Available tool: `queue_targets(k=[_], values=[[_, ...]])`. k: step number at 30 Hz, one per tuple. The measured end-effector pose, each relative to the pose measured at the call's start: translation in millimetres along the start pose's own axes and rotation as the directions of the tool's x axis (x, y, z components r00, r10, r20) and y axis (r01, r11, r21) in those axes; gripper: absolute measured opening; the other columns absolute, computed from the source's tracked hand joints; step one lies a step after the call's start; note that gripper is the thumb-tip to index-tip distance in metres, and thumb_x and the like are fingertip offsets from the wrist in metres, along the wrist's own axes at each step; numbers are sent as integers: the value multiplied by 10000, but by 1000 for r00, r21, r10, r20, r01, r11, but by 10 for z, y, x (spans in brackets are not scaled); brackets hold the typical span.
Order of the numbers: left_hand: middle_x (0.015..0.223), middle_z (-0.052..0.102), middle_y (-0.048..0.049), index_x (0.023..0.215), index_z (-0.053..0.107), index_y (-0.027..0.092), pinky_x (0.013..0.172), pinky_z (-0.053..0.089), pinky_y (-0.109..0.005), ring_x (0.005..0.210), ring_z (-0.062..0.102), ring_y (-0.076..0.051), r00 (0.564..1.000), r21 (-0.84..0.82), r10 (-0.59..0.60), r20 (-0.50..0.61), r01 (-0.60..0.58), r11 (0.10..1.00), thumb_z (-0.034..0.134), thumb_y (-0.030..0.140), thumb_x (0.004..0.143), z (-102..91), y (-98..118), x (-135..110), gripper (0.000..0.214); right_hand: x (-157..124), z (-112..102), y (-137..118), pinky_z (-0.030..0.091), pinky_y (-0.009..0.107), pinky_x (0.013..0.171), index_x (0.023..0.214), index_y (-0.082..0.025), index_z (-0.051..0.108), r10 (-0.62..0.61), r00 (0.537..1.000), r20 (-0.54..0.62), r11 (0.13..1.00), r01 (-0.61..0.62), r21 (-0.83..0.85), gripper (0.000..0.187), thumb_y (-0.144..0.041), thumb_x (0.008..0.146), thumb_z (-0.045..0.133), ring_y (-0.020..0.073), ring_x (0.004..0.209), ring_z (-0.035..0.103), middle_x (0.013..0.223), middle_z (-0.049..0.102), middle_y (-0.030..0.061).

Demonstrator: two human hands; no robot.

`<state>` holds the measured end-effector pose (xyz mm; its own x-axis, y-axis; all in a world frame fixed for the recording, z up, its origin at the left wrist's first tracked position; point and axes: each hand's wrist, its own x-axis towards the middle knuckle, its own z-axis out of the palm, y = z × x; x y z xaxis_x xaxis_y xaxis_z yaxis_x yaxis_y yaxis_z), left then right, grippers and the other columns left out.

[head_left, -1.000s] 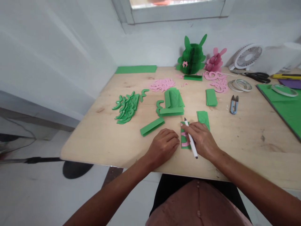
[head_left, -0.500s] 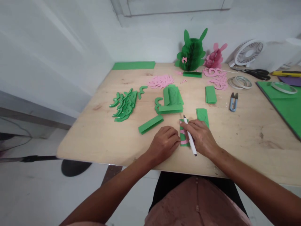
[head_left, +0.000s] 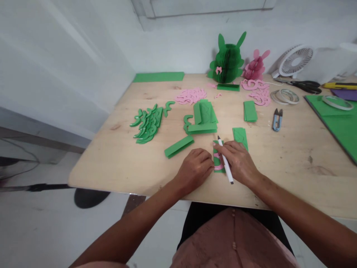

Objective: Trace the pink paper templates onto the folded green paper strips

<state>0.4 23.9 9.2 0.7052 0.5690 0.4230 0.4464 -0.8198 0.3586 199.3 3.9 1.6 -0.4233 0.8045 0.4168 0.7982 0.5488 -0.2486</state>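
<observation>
A white marker pen [head_left: 228, 172] with a dark tip lies slantwise in my right hand [head_left: 238, 162], which is closed around it, tip pointing away from me. Under the pen is a small upright strip of green paper [head_left: 218, 148] with a curved pink paper cutout [head_left: 218, 168] lying on it. My left hand [head_left: 195, 167] is closed, fingers curled, its fingertips pressing at the left edge of the cutout and strip. The right fingertips rest near the strip's top. Just beyond my right hand lies a marked green paper piece [head_left: 241, 137], partly covered by the hand.
Left are stacked green cutouts [head_left: 147, 124] and a folded green strip [head_left: 179, 146]. Folded green papers [head_left: 205, 113] and pink cutouts [head_left: 191, 96] lie ahead. Thread snips [head_left: 277, 120], tape rolls [head_left: 284, 96] and scissors [head_left: 306, 86] are right; a green paper rabbit [head_left: 228, 63] stands behind.
</observation>
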Motion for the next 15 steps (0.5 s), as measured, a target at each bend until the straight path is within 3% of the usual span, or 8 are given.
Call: queue_targets(k=[15], values=[[840,652,-48,792,628,176,802,486,-351,851,587,-180,999,2,0,-47,1,1000,463,216,950,14,17,-16,232,13,-24,-31,406,389,784,1299,-167,555,-1,1000,-17,1000,1,-17,382,-138,931,458,284,991,563,959,708,112]])
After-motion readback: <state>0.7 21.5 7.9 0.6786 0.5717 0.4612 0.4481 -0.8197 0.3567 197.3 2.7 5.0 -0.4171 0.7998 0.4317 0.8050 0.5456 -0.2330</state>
